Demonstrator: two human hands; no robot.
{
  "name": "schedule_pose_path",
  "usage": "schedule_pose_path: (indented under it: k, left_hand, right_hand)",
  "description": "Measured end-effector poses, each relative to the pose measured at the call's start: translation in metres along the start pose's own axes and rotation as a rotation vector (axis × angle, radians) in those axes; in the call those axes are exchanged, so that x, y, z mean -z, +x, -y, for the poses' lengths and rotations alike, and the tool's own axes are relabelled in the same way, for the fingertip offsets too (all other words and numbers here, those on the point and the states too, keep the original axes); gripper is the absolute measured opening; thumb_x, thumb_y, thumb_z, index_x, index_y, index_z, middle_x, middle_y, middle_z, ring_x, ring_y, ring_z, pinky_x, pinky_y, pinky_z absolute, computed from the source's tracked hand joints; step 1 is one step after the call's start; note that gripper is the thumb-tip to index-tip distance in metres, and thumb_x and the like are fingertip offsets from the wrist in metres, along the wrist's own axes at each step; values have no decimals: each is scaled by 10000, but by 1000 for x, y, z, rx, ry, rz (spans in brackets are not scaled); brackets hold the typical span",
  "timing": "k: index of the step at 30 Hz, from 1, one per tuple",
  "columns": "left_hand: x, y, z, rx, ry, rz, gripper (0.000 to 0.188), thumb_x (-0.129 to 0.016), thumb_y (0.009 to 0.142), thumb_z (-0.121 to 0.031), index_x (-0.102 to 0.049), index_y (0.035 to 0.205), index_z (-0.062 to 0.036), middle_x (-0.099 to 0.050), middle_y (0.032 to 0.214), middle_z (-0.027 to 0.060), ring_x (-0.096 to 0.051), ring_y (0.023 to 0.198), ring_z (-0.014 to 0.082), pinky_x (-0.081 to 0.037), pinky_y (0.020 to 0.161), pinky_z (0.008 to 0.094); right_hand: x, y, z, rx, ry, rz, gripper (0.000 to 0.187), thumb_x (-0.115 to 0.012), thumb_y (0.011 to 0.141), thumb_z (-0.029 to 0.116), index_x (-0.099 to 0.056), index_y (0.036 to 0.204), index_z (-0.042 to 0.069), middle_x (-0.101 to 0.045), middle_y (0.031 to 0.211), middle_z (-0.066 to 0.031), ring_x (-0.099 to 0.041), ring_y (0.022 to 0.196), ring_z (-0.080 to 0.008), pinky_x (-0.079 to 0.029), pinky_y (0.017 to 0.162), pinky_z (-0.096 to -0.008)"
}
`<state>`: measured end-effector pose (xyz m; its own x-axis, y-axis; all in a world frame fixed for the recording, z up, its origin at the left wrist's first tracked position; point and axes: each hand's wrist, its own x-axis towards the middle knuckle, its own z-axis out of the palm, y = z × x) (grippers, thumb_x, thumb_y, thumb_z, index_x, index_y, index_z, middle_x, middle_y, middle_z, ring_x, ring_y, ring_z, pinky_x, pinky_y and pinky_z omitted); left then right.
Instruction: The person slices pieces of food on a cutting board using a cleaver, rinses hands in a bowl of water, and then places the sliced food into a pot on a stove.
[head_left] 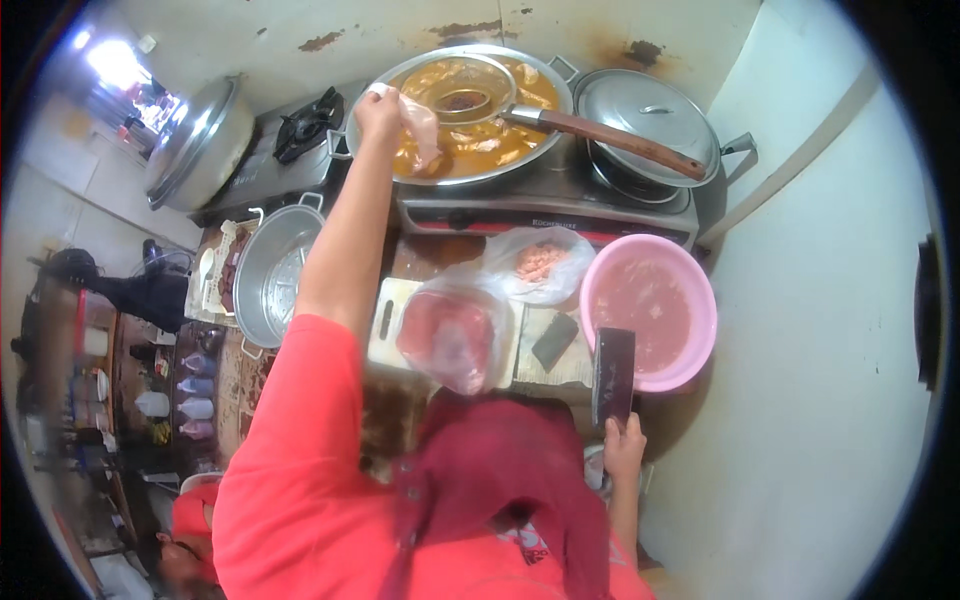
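Note:
My left hand point(379, 112) reaches far forward, its fingers closed on a pale pink piece of raw meat point(420, 130). The meat hangs over the left side of a wide metal pan point(468, 181) of orange-brown liquid with pieces in it. A round strainer point(510, 112) rests across that pan, its wooden handle pointing right. Low on the right, my right hand point(625, 446) grips a dark-bladed cleaver point(613, 375) upright, overlapping the edge of a pink basin point(704, 310) of cloudy pinkish liquid. Plastic-wrapped red meat point(450, 338) lies on a white cutting board point(383, 330).
A lidded pot point(650, 110) sits right of the pan on the stove point(550, 215). Pink bits fill a clear bag point(540, 262) near a dark grey block point(554, 340). An aluminium pot point(270, 270) stands left, below a burner point(308, 125). Another person point(195, 515) is at lower left.

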<state>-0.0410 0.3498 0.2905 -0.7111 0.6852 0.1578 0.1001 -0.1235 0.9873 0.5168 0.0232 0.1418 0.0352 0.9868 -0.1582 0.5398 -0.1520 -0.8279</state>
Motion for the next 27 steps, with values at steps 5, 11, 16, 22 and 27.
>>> schedule_pose_path:
  k: [5, 11, 16, 22, 27]
  left_hand:
    - [-32, -32, 43, 83, -7, -71, 189, -586, 910, -68, -575, 1064, 41, -630, 936, 125, -644, 791, 229, -541, 601, 371]
    - [-11, -36, 79, 9, -28, -222, 143, -590, 878, -19, -607, 986, 73, -641, 871, 97, -629, 725, 185, -506, 598, 323]
    - [-11, -32, 72, 117, 18, -210, 217, -638, 877, -97, -611, 1040, 44, -649, 889, 106, -606, 701, 178, -486, 588, 316]
    - [3, 0, 71, 156, 554, -61, 378, -686, 852, -228, -647, 1142, 11, -683, 989, 135, -643, 821, 240, -500, 683, 397]
    - [16, 3, 44, 66, 981, 40, 401, -630, 825, -213, -632, 1121, 57, -664, 1074, 240, -648, 1018, 342, -501, 816, 379]
  right_hand:
    - [19, 21, -25, 52, -133, 96, 182, -603, 893, 103, -543, 990, -38, -677, 815, -183, -699, 789, -232, -524, 680, -346]
    - [9, 40, -12, 160, -78, 110, 177, -603, 892, 105, -555, 994, -33, -674, 792, -180, -684, 721, -215, -517, 649, -342]
    - [20, 42, -7, 28, -74, 186, 216, -585, 866, 148, -599, 1008, -14, -635, 862, -272, -633, 838, -437, -495, 706, -478]
    - [26, 39, -22, 163, -130, 108, 208, -611, 889, 141, -564, 999, -30, -676, 809, -207, -685, 736, -327, -518, 670, -390]
    - [31, 35, -25, 86, -166, 143, 219, -612, 891, 142, -565, 1018, -30, -679, 821, -206, -690, 749, -314, -519, 679, -388]
